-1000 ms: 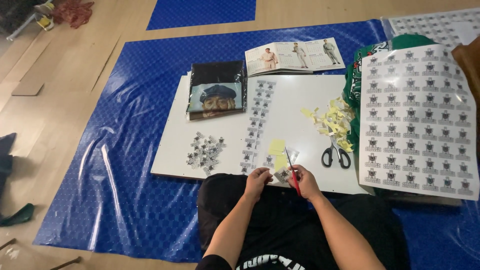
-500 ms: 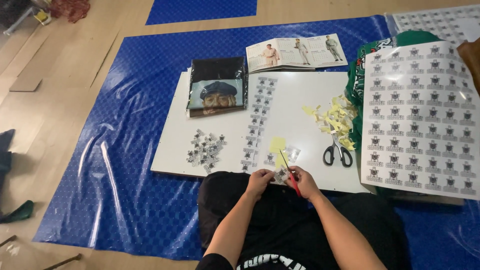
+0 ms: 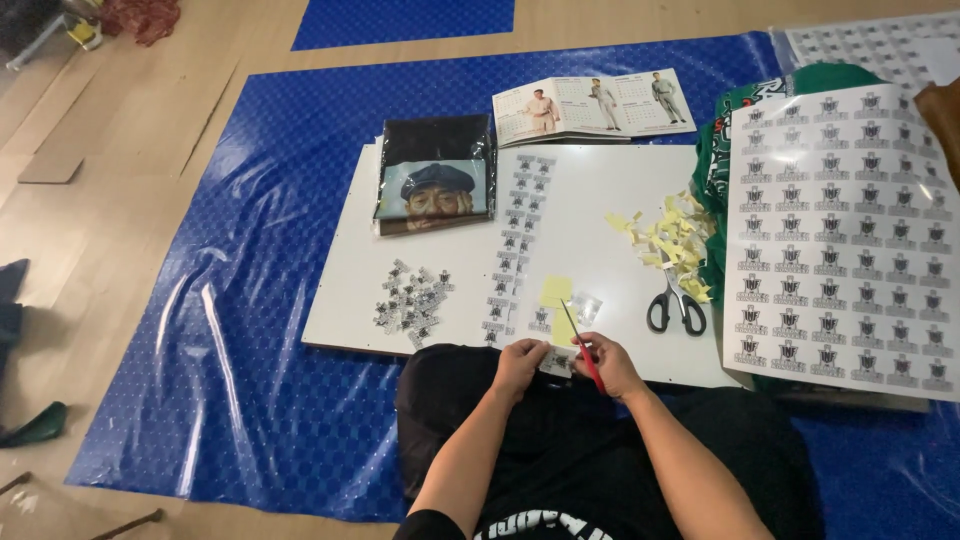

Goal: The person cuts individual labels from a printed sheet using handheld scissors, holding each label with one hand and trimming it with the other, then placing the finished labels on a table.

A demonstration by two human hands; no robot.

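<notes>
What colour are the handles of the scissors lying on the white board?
Black. The scissors lie shut on the white board near the yellow paper scraps, seen in the head view.

— Where does the view look from?
— One head-worn camera, angled down and forward over a white board [image 3: 600, 220] on a blue sheet [image 3: 250, 330].
— How near?
— Hands close at lower centre; floor recedes toward the frame's top.

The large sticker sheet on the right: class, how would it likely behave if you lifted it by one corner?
The large sticker sheet looks thin and glossy, so it would probably flop and bend. It likely weighs little for its area. Its shiny surface suggests that it may slide easily over the green cloth beneath it.
</notes>
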